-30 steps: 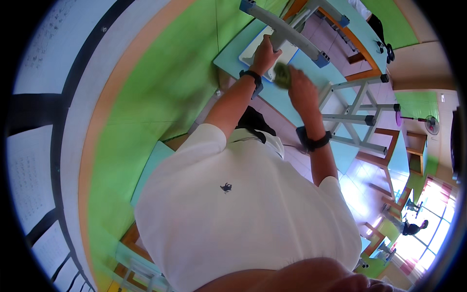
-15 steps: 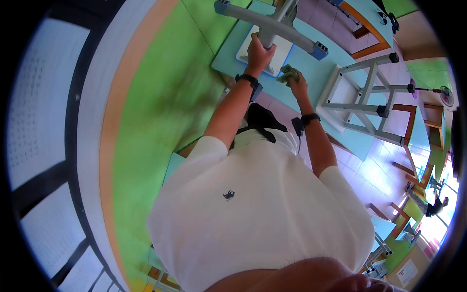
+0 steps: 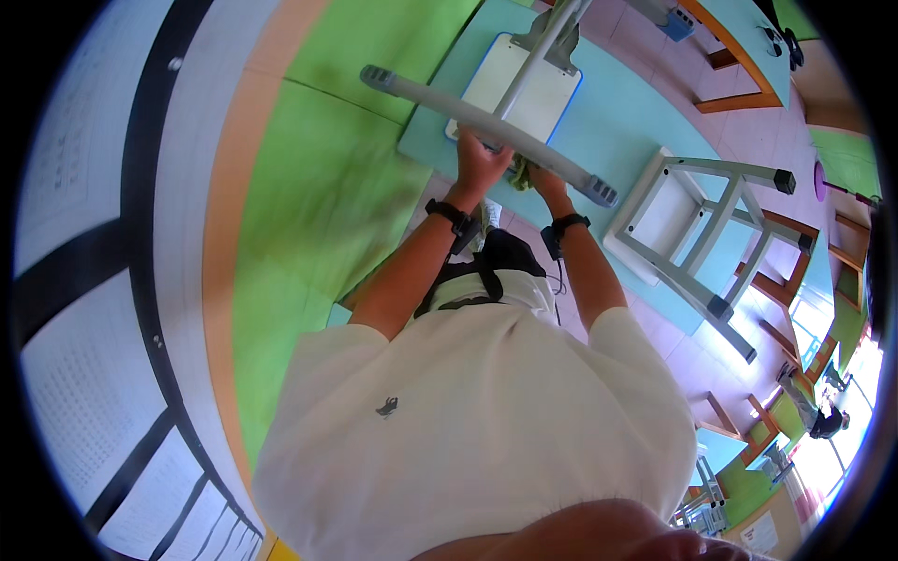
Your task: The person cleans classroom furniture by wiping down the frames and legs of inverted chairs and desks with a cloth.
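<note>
An overturned chair with grey metal legs [image 3: 468,114] and a white, blue-edged seat [image 3: 524,86] rests on a pale blue-green table [image 3: 617,117]. My left hand [image 3: 480,166] is closed on the chair at the near side of the seat, below the long grey foot bar. That bar hides part of its fingers. Close beside it, my right hand [image 3: 549,184] grips a crumpled green cloth [image 3: 521,174] near the seat's edge. The bar passes over the fingertips of this hand too.
To the right, a second overturned white-seated stool [image 3: 645,224] has its grey legs sticking out toward me. A green wall [image 3: 318,168] runs along my left. Other tables [image 3: 748,56] stand further off, and a person [image 3: 823,421] is at the far right.
My left hand has come down from the upright grey leg toward the near seat edge. My right hand, with the cloth, has moved left beside it. The foot bar now appears lower and more tilted.
</note>
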Motion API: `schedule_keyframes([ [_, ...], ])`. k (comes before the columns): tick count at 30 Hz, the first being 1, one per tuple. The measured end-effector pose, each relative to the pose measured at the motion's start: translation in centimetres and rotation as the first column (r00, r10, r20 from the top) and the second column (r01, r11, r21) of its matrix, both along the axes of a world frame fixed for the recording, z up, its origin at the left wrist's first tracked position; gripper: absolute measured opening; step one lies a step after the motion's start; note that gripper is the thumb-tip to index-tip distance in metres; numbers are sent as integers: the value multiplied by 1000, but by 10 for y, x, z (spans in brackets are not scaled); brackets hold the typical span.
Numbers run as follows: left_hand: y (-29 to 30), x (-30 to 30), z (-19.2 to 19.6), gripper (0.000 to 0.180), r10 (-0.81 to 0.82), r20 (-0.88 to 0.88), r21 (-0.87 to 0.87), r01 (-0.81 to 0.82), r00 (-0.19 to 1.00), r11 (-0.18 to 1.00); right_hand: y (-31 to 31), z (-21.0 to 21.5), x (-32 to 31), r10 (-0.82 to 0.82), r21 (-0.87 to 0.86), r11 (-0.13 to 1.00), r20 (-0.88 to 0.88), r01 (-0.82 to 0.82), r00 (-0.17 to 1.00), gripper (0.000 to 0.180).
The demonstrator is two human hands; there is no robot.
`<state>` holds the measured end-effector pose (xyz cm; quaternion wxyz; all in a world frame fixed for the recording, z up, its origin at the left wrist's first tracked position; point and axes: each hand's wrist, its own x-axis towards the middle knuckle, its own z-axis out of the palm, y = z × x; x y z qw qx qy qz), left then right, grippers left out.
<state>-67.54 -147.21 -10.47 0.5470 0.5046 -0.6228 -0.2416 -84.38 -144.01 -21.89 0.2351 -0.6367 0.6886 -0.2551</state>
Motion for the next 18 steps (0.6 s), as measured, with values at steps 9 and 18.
schedule_keyframes([
  [9,-2,-3,20,27,-27,28,121,24,999,992,-52,-9,-40,51,194,979,36,-57,998,26],
  [18,-4,-3,21,28,-29,-11,216,31,1000,976,-117,-20,-86,-29,175,984,3,28,1000,30],
])
